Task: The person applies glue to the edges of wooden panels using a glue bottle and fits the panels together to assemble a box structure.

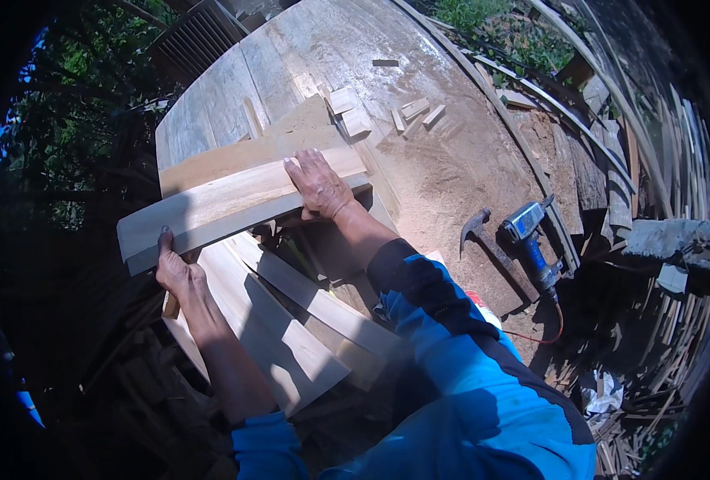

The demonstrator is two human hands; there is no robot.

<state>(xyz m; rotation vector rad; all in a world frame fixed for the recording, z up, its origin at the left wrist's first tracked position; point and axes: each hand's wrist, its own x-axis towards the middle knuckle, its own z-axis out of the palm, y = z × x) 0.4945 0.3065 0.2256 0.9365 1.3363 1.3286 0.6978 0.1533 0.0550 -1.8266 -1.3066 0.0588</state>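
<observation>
A long, pale wooden board (231,194) lies across the near left part of the worktable, its thick front edge facing me. My left hand (180,270) grips the left end, thumb up against the front edge; its other fingers are mostly hidden. Over the right end, my right hand (320,188) is closed, with fingers on top and the thumb below the edge. Behind the board is a flat, tan wooden panel (291,128). Several planks, including a wide plank (271,336), slope down toward me below my hands.
Small wood offcuts (415,109) lie on the sawdust-covered worktable (451,172). At its right edge rest a claw hammer (495,252) and a blue-and-silver air nailer (533,240) with an orange hose (561,320). Stacked wood strips (675,336) fill the right side.
</observation>
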